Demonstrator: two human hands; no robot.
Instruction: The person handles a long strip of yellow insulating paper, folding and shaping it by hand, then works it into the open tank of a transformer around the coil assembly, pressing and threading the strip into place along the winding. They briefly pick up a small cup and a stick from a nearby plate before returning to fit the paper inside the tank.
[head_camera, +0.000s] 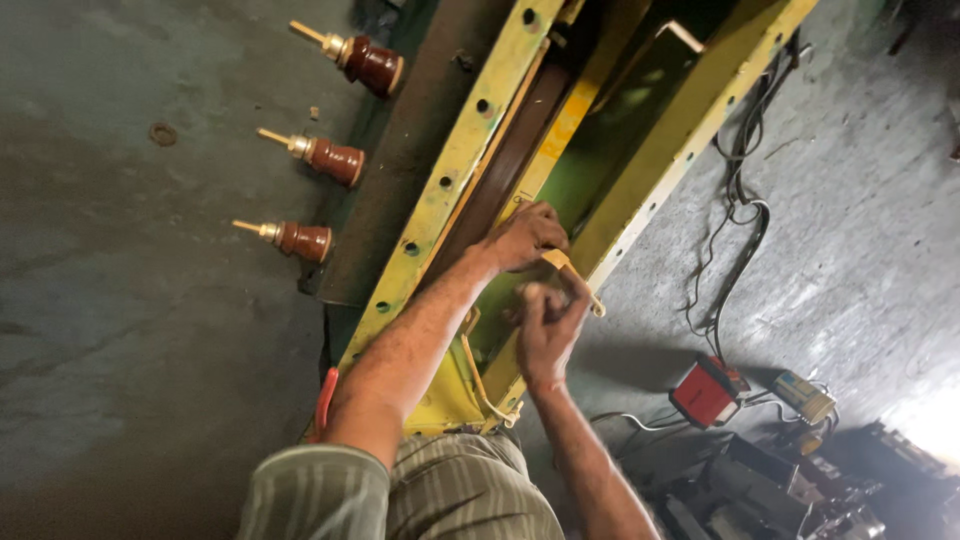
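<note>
Hands: both are working inside the open top of a long yellow-green metal tank (470, 140), near its end closest to the person.
Left hand: the left hand (525, 238) is reaching across the tank's near flange and resting knuckles-up on the inner edge, fingers curled down over something inside; what it is gripping is hidden.
Right hand: the right hand (545, 330) is closing in a loose fist just below the left, pinching the lower part of a thin pale-yellow strip (572, 278).
Strip: it is lying between the two hands, against the tank's far flange; its long axis is slanting from the left hand down and outward towards the far flange, its free tip pointing past the rim.
Likely reason for the hold: one hand seems to be steadying the upper end while the other is guiding the lower end; this is a judgement.
Tank: its long axis is running diagonally away from the person, bolt holes dotting both flanges.
Insulators: three brown ceramic bushings (320, 157) with brass studs are sticking out sideways from the tank's outer wall, well apart from the hands.
Cables: a black cable (735, 215) is trailing across the grey floor beyond the far flange, leading to a red box-shaped unit (705, 392).
Red handle: a red tool handle (326, 398) is showing beside the tank's near corner, by the left forearm.
</note>
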